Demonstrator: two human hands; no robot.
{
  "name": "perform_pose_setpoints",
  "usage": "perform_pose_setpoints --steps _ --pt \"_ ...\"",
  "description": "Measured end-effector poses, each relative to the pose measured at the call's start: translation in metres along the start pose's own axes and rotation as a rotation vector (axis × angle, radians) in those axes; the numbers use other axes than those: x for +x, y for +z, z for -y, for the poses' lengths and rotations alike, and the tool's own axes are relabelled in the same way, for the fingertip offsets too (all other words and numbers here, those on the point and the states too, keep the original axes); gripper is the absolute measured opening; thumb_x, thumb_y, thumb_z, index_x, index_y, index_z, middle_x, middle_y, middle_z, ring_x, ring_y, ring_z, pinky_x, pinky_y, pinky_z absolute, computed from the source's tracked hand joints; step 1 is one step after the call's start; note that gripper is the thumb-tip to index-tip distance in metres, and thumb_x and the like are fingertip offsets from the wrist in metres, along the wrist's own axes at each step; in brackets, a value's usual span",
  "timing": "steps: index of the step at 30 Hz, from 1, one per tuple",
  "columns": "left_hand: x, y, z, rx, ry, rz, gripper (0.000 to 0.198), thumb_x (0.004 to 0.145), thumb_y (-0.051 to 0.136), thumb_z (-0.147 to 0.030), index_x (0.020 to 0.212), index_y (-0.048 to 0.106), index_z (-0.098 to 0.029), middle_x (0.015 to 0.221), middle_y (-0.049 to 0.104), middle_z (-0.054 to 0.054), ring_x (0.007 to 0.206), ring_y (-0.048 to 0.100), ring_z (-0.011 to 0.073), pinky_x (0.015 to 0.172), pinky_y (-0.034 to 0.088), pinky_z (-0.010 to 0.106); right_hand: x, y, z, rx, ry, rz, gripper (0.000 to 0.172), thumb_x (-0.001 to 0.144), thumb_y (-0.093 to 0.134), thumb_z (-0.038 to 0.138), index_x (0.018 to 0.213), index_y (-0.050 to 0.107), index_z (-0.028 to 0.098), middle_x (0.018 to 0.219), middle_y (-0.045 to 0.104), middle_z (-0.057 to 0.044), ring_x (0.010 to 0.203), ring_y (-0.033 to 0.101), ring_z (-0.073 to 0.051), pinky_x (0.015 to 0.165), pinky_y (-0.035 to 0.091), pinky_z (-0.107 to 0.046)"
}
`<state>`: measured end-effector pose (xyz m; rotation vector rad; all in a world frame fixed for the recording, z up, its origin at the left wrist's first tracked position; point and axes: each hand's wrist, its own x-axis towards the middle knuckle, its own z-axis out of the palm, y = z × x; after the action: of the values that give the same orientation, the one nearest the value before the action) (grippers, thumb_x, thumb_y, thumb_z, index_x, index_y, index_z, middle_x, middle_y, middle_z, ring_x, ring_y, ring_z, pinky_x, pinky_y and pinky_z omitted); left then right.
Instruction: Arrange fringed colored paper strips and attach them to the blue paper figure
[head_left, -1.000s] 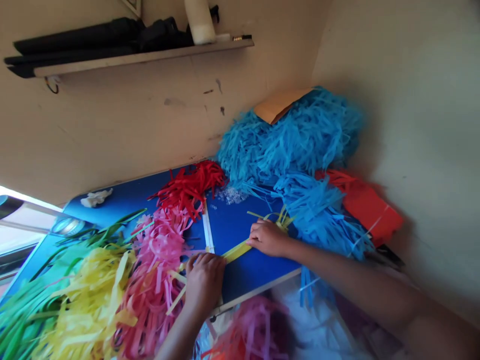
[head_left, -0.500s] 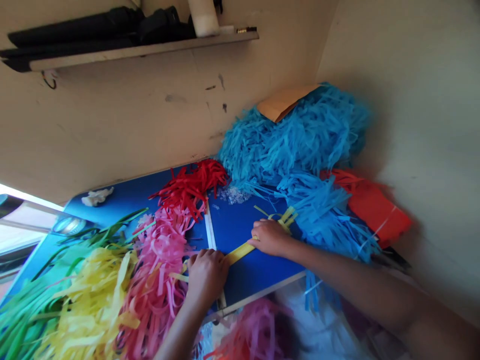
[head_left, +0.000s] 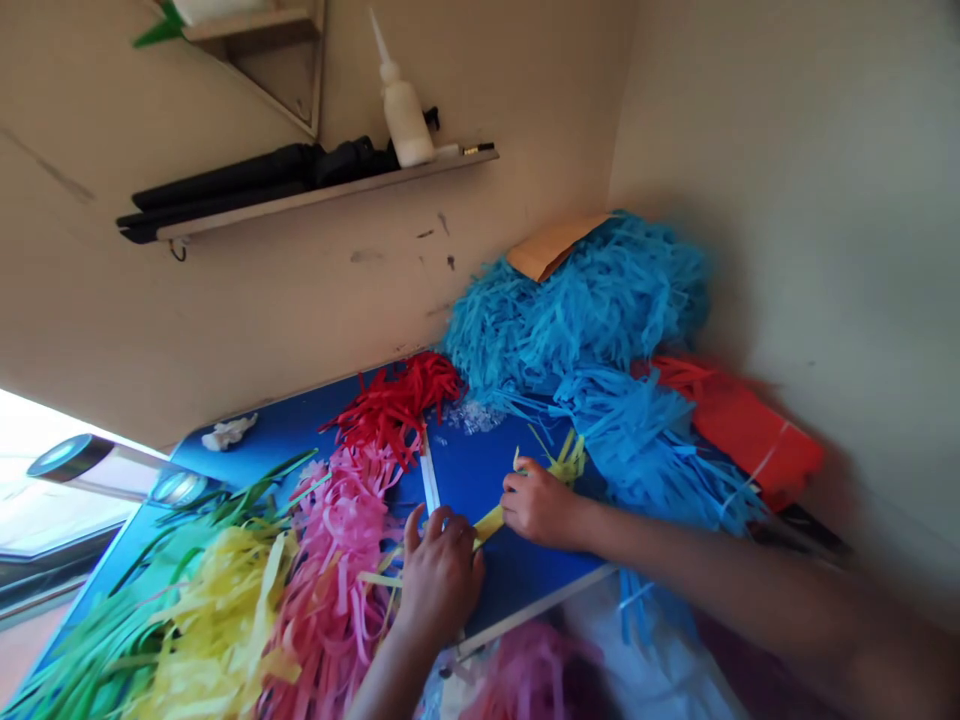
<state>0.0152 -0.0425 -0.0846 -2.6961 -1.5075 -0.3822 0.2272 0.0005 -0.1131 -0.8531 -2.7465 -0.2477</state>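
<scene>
A short yellow paper tassel is stretched between my two hands, low over the blue tabletop (head_left: pixel 495 460). My right hand (head_left: pixel 541 505) is closed round its flat yellow band (head_left: pixel 490 524), and yellow fringe (head_left: pixel 568 460) fans out beyond the fingers. Curled over the band's nearer end is my left hand (head_left: pixel 441 575), palm down; its fingertips are partly hidden. Thin yellow strips (head_left: pixel 381 579) stick out on that hand's left side. Pink fringed paper (head_left: pixel 349 510) lies just left of my left hand.
Blue fringe (head_left: pixel 585 320) heaps against the wall, a brown envelope (head_left: pixel 555 248) on top. Orange-red paper (head_left: pixel 757 430) lies at the right. Red (head_left: pixel 401 400), yellow (head_left: pixel 217 610) and green fringes (head_left: pixel 105 640) cover the left. A shelf (head_left: pixel 322 195) with a white bottle (head_left: pixel 407 120) hangs above.
The view has tilted up, showing more wall and the whole bottle. My left hand has moved closer to my right hand, so less yellow band shows between them.
</scene>
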Motion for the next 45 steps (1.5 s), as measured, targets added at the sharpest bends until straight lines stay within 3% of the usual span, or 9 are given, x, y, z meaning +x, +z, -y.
perform_pose_setpoints --steps 5,9,12,15,19,26,34,40,45 --pt "0.001 0.009 0.000 0.045 -0.002 -0.028 0.012 0.085 0.058 -0.015 0.082 0.068 -0.022 0.083 0.071 0.002 0.103 0.061 0.0258 0.112 0.020 0.053 0.002 -0.003 -0.006 0.125 0.149 -0.019 0.011 0.087 0.059 0.021 0.077 0.065 0.019 0.081 0.068 -0.001 0.089 0.053 -0.019 0.102 0.024 -0.051" --pt "-0.001 0.015 0.001 0.061 0.009 -0.063 0.021 0.089 0.052 -0.013 0.082 0.067 -0.025 0.081 0.071 0.001 0.101 0.062 0.0246 0.111 0.020 0.053 0.003 -0.017 0.011 0.075 0.260 -0.084 0.010 0.091 0.057 0.023 0.087 0.065 0.021 0.089 0.068 -0.002 0.100 0.052 -0.022 0.110 0.015 -0.055" --pt "-0.006 0.013 -0.002 0.063 0.001 -0.085 0.022 0.091 0.051 -0.014 0.082 0.068 -0.025 0.083 0.072 0.001 0.102 0.062 0.0246 0.110 0.021 0.053 0.002 -0.013 0.025 -0.003 0.209 -0.120 0.017 0.095 0.050 0.017 0.088 0.066 0.020 0.084 0.066 -0.002 0.103 0.050 -0.023 0.111 0.014 -0.054" --pt "-0.013 0.010 -0.001 0.065 0.006 -0.041 0.024 0.091 0.052 -0.011 0.084 0.070 -0.025 0.085 0.073 0.001 0.104 0.062 0.0256 0.109 0.021 0.052 -0.005 -0.001 0.023 -0.027 0.157 -0.075 0.024 0.094 0.049 0.012 0.078 0.064 0.019 0.074 0.063 0.000 0.090 0.052 -0.021 0.108 0.019 -0.051" --pt "-0.024 0.011 0.010 -0.046 0.002 -0.004 0.027 0.087 0.057 -0.008 0.092 0.072 -0.030 0.090 0.075 -0.002 0.098 0.064 0.0245 0.104 0.026 0.050 -0.022 0.002 0.005 0.079 0.227 -0.015 0.024 0.098 0.048 0.016 0.082 0.065 0.019 0.081 0.066 -0.002 0.087 0.053 -0.018 0.096 0.029 -0.043" --pt "-0.029 0.020 0.021 -0.269 -0.218 -0.020 0.016 0.087 0.063 -0.031 0.075 0.074 -0.029 0.084 0.075 0.000 0.088 0.064 0.0232 0.090 0.035 0.044 -0.019 -0.006 -0.013 0.366 0.360 0.128 0.012 0.091 0.065 0.029 0.085 0.072 0.022 0.094 0.070 -0.002 0.094 0.058 -0.019 0.083 0.028 -0.035" --pt "-0.021 0.013 0.014 -0.191 -0.299 0.017 0.021 0.089 0.059 -0.034 0.074 0.072 -0.026 0.084 0.074 0.001 0.092 0.062 0.0240 0.092 0.034 0.044 -0.007 -0.010 -0.020 0.457 0.488 0.231 0.009 0.085 0.072 0.027 0.078 0.074 0.022 0.087 0.071 0.001 0.091 0.061 -0.018 0.078 0.031 -0.031" --pt "-0.010 0.010 0.016 -0.067 -0.254 0.141 0.026 0.090 0.056 -0.033 0.070 0.070 -0.024 0.079 0.072 0.002 0.087 0.062 0.0244 0.087 0.033 0.044 -0.001 -0.004 -0.018 0.435 0.542 0.251 0.011 0.080 0.069 0.019 0.070 0.070 0.020 0.082 0.070 0.000 0.086 0.061 -0.018 0.074 0.032 -0.030" --pt "-0.004 0.006 0.016 -0.040 -0.234 0.129 0.017 0.088 0.058 -0.029 0.076 0.070 -0.024 0.083 0.071 0.004 0.091 0.060 0.0262 0.094 0.031 0.049 0.001 -0.007 -0.015 0.392 0.591 0.249 0.006 0.079 0.071 0.023 0.075 0.068 0.019 0.084 0.068 -0.002 0.087 0.060 -0.020 0.076 0.033 -0.032"
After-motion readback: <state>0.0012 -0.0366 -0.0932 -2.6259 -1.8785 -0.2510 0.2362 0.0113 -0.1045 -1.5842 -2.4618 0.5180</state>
